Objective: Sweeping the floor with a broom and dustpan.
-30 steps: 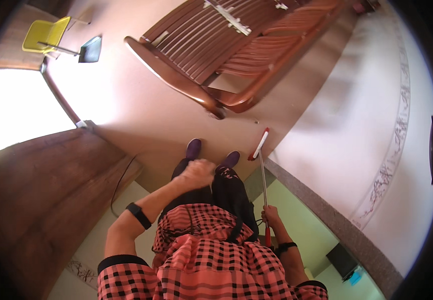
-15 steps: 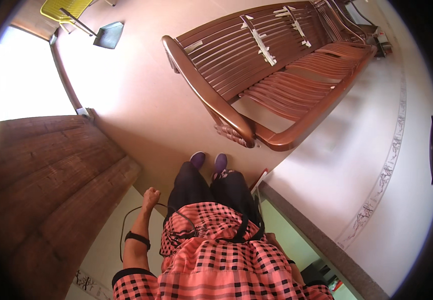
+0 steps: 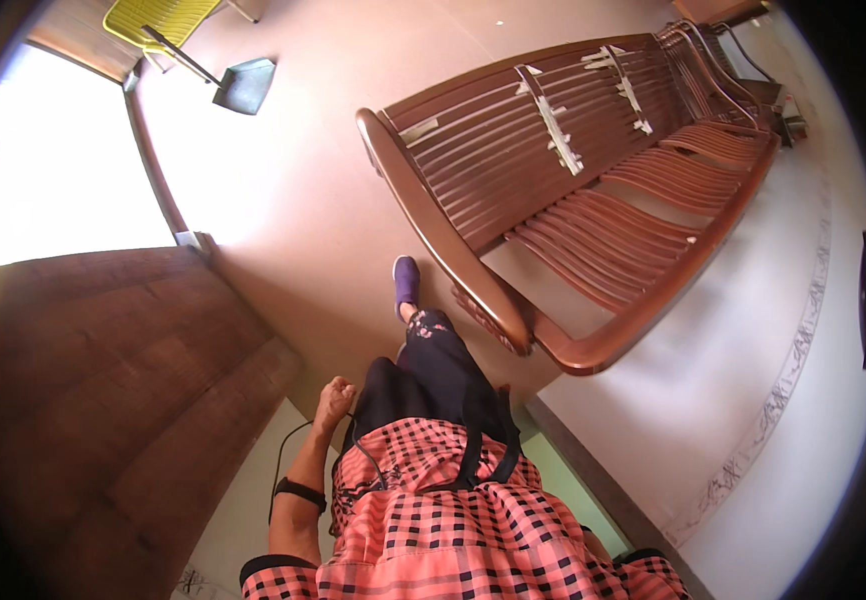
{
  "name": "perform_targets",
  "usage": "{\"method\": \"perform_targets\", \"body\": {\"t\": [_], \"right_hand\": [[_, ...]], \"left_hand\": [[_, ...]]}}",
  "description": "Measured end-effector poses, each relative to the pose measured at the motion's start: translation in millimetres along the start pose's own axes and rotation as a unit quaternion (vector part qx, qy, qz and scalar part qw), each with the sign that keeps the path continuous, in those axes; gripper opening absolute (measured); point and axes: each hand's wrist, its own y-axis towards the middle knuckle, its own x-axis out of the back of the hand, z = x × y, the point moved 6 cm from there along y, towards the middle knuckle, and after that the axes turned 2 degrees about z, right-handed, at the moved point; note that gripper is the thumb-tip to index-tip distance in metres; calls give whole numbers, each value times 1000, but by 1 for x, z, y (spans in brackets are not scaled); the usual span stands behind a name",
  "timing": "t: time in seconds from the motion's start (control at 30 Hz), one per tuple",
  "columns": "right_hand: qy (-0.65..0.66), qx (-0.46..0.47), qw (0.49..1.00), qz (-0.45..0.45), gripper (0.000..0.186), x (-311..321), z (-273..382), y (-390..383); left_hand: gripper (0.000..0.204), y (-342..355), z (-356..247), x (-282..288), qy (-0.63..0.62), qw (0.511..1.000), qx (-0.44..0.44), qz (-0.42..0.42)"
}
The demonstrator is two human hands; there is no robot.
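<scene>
My left hand (image 3: pixel 335 400) hangs beside my left thigh with the fingers curled into a fist, and nothing shows in it. A thin black cable (image 3: pixel 281 450) loops past that wrist towards my waist, and a black band (image 3: pixel 301 493) circles the forearm. My right hand is hidden behind my body and clothes; only a bit of the right arm (image 3: pixel 596 545) shows beside the checked shirt (image 3: pixel 453 520). One purple shoe (image 3: pixel 406 283) is stepping forward on the floor; the other foot is hidden.
A brown slatted wooden bench (image 3: pixel 593 240) with pale tape strips on its backrest stands ahead right. To the left are a wooden door (image 3: pixel 113 400) and a bright doorway (image 3: pixel 63 170). A dustpan (image 3: pixel 245 86) and a yellow chair (image 3: pixel 158 20) are far left. A white wall (image 3: pixel 743 400) runs along the right.
One foot has swung ahead of the other, and the bench, dustpan and doorway appear lower and further right. The red-edged thing by my right leg is out of sight. My left hand stays closed.
</scene>
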Motion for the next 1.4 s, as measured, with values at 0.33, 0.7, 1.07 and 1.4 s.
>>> {"method": "perform_targets", "body": {"t": [0.33,0.7,1.07,1.4], "right_hand": [[30,-14,999,14,19,-53,80,-16],[46,-4,999,15,19,-122,162,-33],[48,4,999,7,19,-258,270,-82],[99,13,995,14,19,-355,312,-120]], "left_hand": [[40,58,-53,79,104,991,18,-78],[41,119,-149,150,96,989,77,-81],[45,272,-167,294,175,980,-67,-73],[47,387,-259,439,111,985,7,-135]]}}
